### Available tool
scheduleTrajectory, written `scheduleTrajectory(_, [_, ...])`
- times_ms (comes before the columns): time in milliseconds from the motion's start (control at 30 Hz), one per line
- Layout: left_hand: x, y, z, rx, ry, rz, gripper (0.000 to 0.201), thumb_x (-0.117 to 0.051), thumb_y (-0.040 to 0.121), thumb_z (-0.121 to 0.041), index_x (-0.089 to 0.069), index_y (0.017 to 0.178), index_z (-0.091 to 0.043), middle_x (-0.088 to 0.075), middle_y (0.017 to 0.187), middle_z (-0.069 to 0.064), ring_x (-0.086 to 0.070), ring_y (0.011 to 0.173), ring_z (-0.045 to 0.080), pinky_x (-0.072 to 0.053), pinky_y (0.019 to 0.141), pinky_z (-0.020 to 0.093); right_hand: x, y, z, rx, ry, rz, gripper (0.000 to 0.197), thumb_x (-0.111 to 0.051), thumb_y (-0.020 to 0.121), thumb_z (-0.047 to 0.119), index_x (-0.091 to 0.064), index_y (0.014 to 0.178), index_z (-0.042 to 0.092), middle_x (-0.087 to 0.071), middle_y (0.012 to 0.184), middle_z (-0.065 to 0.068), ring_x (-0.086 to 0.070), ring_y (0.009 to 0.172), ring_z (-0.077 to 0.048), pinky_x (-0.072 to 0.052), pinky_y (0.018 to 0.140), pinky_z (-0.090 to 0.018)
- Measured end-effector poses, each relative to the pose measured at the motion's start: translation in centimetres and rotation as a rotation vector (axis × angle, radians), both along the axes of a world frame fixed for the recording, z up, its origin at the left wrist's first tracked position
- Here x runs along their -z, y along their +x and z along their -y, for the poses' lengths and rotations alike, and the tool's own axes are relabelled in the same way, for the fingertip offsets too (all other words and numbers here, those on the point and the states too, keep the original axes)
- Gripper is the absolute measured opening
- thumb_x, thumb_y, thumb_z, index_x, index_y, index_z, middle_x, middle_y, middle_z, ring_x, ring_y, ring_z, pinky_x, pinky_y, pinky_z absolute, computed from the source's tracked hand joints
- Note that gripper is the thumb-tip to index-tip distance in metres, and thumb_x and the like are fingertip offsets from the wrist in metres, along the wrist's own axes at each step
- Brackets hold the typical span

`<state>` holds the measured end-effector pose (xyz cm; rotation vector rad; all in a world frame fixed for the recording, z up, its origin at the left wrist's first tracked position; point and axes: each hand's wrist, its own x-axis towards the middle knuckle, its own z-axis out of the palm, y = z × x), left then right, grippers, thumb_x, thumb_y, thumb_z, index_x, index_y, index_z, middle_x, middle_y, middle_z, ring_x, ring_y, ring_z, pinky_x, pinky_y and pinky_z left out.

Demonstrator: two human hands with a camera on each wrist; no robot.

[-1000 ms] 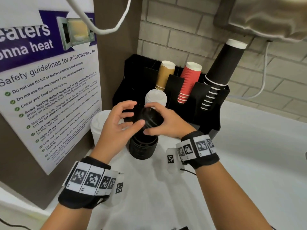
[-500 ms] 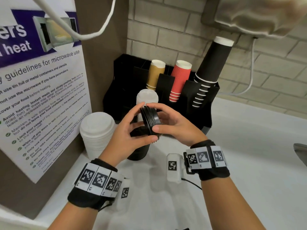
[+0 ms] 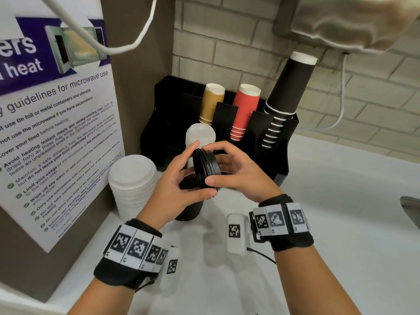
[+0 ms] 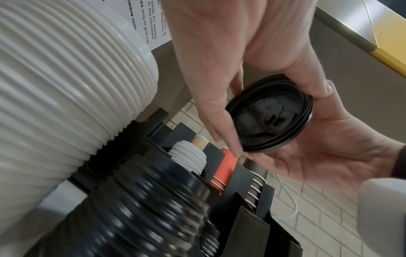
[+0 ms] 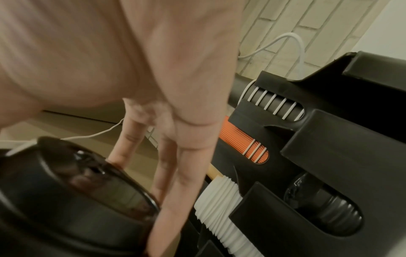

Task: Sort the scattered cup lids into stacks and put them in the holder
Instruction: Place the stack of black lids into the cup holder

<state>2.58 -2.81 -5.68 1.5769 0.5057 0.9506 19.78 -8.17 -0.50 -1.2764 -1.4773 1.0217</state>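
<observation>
A short stack of black lids (image 3: 205, 160) is held on edge above the counter, between both hands. My left hand (image 3: 198, 171) grips it from the left, thumb below and fingers on top. My right hand (image 3: 216, 164) pinches the rim from the right. In the left wrist view the black lids (image 4: 270, 116) show their top face with the sip flap. Beneath the hands a taller black lid stack (image 3: 188, 210) stands on the counter. A white lid stack (image 3: 133, 185) stands at its left. The black holder (image 3: 163, 123) behind holds white lids (image 3: 200, 136).
Brown cups (image 3: 210, 103), red cups (image 3: 244, 110) and black cups (image 3: 286, 92) lean in the holder's back slots. A poster panel (image 3: 56, 133) walls off the left side. A brick wall (image 3: 250, 42) is behind. White counter (image 3: 341, 212) spreads to the right, with a sink edge (image 3: 411, 208).
The short stack of black lids has come up off the tall black stack and been turned onto its edge between both hands. Over the last half second it has barely moved.
</observation>
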Motion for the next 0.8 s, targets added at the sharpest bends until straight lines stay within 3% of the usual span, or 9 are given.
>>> scheduleTrajectory(133, [0.0,0.0,-0.1,0.009,-0.049,0.032,0.099,-0.085,0.063,-0.022,-0.033,0.146,-0.039,-0.038,0.149,-0.008,-0.044,0.135,0.014,-0.047,0.103,0.047,-0.1,-0.2,-0.6,-0.012,0.027,0.040,0.055,-0.076,0.076,-0.003,-0.052,0.124,0.013,-0.065,0.109,-0.011,-0.066,0.100,-0.019,-0.057,0.087,-0.038])
scheduleTrajectory(200, [-0.1,-0.1,-0.2,-0.015,-0.061,0.044,0.095,-0.081,0.061,-0.027,-0.034,0.140,-0.048,-0.037,0.149,-0.016,-0.043,0.134,0.006,-0.045,0.105,0.036,-0.5,0.2,-1.2,0.016,0.065,0.044,0.056,-0.077,0.074,-0.003,-0.052,0.123,0.012,-0.064,0.111,-0.014,-0.065,0.100,-0.023,-0.055,0.090,-0.040])
scheduleTrajectory(267, [-0.4,-0.6,-0.4,-0.073,-0.041,0.028,0.081,-0.077,0.065,-0.031,-0.038,0.133,-0.052,-0.043,0.141,-0.025,-0.049,0.126,-0.001,-0.048,0.097,0.023,-1.2,1.5,-2.1,0.149,0.162,0.039,0.057,-0.079,0.073,-0.001,-0.053,0.123,0.012,-0.063,0.114,-0.013,-0.065,0.100,-0.021,-0.055,0.090,-0.036])
scheduleTrajectory(367, [-0.8,-1.6,-0.9,-0.168,0.026,-0.014,0.046,-0.071,0.082,-0.017,-0.055,0.118,-0.040,-0.059,0.123,-0.013,-0.064,0.104,0.003,-0.052,0.087,0.019,-1.7,4.7,-4.0,0.386,0.252,0.174,0.058,-0.083,0.072,0.011,-0.054,0.121,0.019,-0.062,0.111,0.005,-0.065,0.097,-0.009,-0.054,0.086,-0.021])
scheduleTrajectory(433, [-0.9,-2.3,-1.1,-0.191,0.053,-0.026,0.038,-0.067,0.086,-0.005,-0.061,0.109,-0.034,-0.064,0.114,-0.005,-0.067,0.090,0.003,-0.050,0.084,0.017,-1.1,6.7,-5.2,0.428,0.174,0.317,0.058,-0.085,0.070,0.016,-0.054,0.118,0.025,-0.060,0.107,0.012,-0.063,0.096,-0.005,-0.052,0.081,-0.013])
scheduleTrajectory(500, [-1.0,-2.7,-1.1,-0.207,0.060,-0.035,0.034,-0.067,0.086,-0.004,-0.063,0.106,-0.031,-0.065,0.109,-0.004,-0.066,0.084,0.002,-0.048,0.081,0.013,0.1,8.1,-6.3,0.415,0.064,0.482,0.061,-0.085,0.068,0.017,-0.052,0.118,0.026,-0.061,0.107,0.010,-0.062,0.096,-0.009,-0.052,0.082,-0.017])
scheduleTrajectory(567, [-1.0,-3.0,-1.1,-0.218,0.061,-0.035,0.033,-0.067,0.086,-0.005,-0.063,0.105,-0.031,-0.065,0.107,-0.005,-0.065,0.084,0.001,-0.048,0.079,0.012,1.2,8.8,-7.3,0.401,-0.026,0.667,0.066,-0.085,0.067,0.018,-0.049,0.123,0.021,-0.059,0.112,0.001,-0.060,0.100,-0.018,-0.049,0.083,-0.026])
scheduleTrajectory(667, [-0.9,-3.4,-1.1,-0.233,0.063,-0.040,0.031,-0.067,0.087,-0.006,-0.064,0.106,-0.030,-0.065,0.105,-0.007,-0.064,0.084,0.001,-0.047,0.079,0.011,2.1,8.8,-8.5,0.338,-0.164,0.880,0.078,-0.084,0.067,0.018,-0.042,0.133,0.014,-0.057,0.121,-0.011,-0.058,0.100,-0.024,-0.048,0.082,-0.030])
scheduleTrajectory(800, [-0.9,-3.6,-1.0,-0.233,0.069,-0.035,0.031,-0.066,0.087,-0.004,-0.064,0.105,-0.029,-0.065,0.104,-0.007,-0.063,0.083,0.000,-0.047,0.078,0.011,2.8,7.6,-9.5,0.226,-0.268,1.104,0.084,-0.082,0.068,0.015,-0.037,0.138,0.009,-0.051,0.127,-0.015,-0.057,0.106,-0.030,-0.051,0.083,-0.036])
